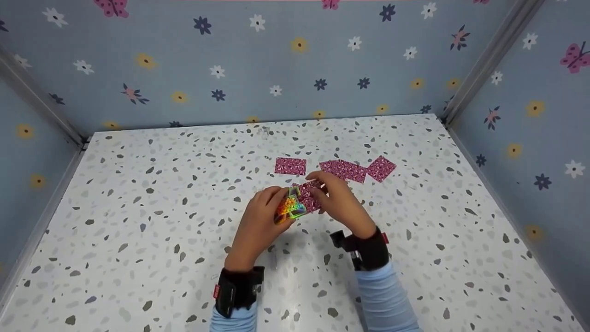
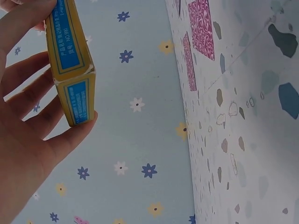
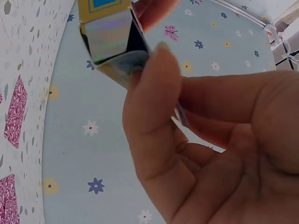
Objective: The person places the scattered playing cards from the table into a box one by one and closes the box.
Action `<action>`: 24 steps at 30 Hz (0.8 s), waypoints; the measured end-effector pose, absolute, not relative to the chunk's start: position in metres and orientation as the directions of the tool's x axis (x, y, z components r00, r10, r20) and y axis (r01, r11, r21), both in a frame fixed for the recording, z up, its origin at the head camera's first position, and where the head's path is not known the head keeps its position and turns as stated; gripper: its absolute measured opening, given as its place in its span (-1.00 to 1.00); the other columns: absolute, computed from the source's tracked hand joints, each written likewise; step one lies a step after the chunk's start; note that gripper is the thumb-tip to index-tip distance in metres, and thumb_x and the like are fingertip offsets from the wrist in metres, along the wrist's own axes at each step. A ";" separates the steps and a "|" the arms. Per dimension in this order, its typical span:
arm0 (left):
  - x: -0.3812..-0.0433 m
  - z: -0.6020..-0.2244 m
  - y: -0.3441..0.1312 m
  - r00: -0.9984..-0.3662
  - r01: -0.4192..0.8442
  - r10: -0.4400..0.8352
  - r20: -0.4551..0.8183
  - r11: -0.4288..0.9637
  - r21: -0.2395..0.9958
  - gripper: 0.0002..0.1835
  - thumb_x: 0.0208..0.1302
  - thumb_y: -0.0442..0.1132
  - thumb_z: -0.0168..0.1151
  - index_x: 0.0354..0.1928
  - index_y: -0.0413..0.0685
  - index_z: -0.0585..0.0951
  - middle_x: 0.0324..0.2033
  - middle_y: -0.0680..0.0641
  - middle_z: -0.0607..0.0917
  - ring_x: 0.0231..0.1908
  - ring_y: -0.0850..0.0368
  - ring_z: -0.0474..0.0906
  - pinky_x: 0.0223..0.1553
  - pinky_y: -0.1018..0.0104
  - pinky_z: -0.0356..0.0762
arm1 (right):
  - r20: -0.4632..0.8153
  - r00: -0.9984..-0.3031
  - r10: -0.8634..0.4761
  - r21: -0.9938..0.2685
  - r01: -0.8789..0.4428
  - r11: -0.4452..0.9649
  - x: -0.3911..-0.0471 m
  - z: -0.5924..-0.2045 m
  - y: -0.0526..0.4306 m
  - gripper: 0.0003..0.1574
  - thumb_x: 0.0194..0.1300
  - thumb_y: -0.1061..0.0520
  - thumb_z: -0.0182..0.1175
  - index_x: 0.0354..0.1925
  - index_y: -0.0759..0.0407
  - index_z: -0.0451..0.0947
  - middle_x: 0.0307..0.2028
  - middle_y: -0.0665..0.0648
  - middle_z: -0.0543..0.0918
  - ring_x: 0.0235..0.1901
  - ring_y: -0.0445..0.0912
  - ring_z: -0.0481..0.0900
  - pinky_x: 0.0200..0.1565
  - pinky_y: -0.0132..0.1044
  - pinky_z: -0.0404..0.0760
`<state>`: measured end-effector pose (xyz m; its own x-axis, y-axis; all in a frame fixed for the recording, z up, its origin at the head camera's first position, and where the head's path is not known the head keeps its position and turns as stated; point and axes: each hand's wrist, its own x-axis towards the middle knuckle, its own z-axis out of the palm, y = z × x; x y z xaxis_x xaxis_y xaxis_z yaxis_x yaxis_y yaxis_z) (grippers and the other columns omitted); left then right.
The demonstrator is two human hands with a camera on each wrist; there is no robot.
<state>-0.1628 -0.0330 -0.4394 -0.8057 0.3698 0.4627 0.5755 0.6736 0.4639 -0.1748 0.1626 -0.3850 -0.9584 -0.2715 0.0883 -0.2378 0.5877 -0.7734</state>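
My left hand (image 1: 260,216) grips a small card box (image 1: 289,208), rainbow-shiny on top. In the left wrist view the box (image 2: 72,60) shows yellow and blue sides with printing, held between the thumb and fingers. At the box's right end, my right hand (image 1: 343,203) pinches pink-patterned playing cards (image 1: 309,197); how many cannot be told. The right wrist view shows the box's end with its shiny flap (image 3: 110,42) beside the fingers of my right hand (image 3: 187,135). That hand hides most of the cards there.
Beyond the hands, more pink-patterned cards lie on the speckled white table (image 1: 161,230): one card (image 1: 290,166) at the left, overlapping cards (image 1: 343,169) in the middle, another card (image 1: 381,168) at the right. Flowered blue panels (image 1: 258,46) stand around the back and sides.
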 end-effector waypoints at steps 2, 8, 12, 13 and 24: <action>-0.163 -0.440 -0.034 -0.809 0.569 0.365 0.460 0.682 0.459 -0.36 0.01 -0.08 0.42 0.17 -0.11 0.49 0.04 -0.08 0.53 0.04 -0.02 0.46 0.13 0.13 0.42 | 0.063 -0.966 -0.251 -0.796 -0.201 0.572 -0.175 -0.385 0.164 -0.64 0.35 0.28 0.02 0.11 0.28 0.39 -0.21 0.26 0.58 -0.47 -0.07 0.55 -0.47 -0.21 0.63; -0.163 -0.441 -0.034 -0.807 0.563 0.356 0.471 0.702 0.435 -0.35 0.00 -0.05 0.42 0.15 -0.12 0.49 0.03 -0.09 0.53 0.04 -0.03 0.47 0.12 0.10 0.42 | 0.047 -0.981 -0.189 -0.832 -0.143 0.536 -0.175 -0.385 0.167 -0.68 0.30 0.34 0.05 0.03 0.31 0.38 -0.24 0.27 0.58 -0.50 -0.04 0.57 -0.48 -0.27 0.62; -0.163 -0.441 -0.034 -0.816 0.550 0.345 0.464 0.707 0.444 -0.35 -0.02 -0.06 0.44 0.15 -0.12 0.50 0.03 -0.10 0.53 0.02 -0.04 0.47 0.11 0.09 0.43 | 0.046 -0.987 -0.156 -0.854 -0.120 0.507 -0.176 -0.386 0.165 -0.73 0.26 0.37 0.09 -0.05 0.32 0.40 -0.27 0.26 0.57 -0.51 -0.05 0.57 -0.49 -0.26 0.63; -0.163 -0.441 -0.034 -0.819 0.548 0.344 0.460 0.708 0.446 -0.35 -0.02 -0.07 0.44 0.15 -0.12 0.50 0.03 -0.10 0.53 0.02 -0.03 0.47 0.11 0.10 0.43 | 0.048 -0.987 -0.152 -0.859 -0.119 0.498 -0.176 -0.386 0.164 -0.74 0.24 0.38 0.11 -0.07 0.32 0.41 -0.27 0.26 0.56 -0.50 -0.06 0.56 -0.48 -0.24 0.64; -0.164 -0.441 -0.034 -0.821 0.547 0.343 0.455 0.702 0.457 -0.35 -0.01 -0.07 0.43 0.16 -0.11 0.50 0.04 -0.09 0.54 0.02 -0.04 0.48 0.10 0.11 0.45 | 0.144 -0.965 -0.217 -0.760 -0.249 0.600 -0.175 -0.390 0.153 -0.76 0.20 0.33 0.18 -0.12 0.31 0.48 -0.34 0.21 0.58 -0.42 -0.03 0.56 -0.47 -0.34 0.57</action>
<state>-0.1640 -0.0342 -0.4408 -0.8215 0.3433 0.4553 0.5465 0.7019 0.4568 -0.1746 0.1529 -0.3902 -0.9654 -0.2174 0.1440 -0.2486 0.6004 -0.7601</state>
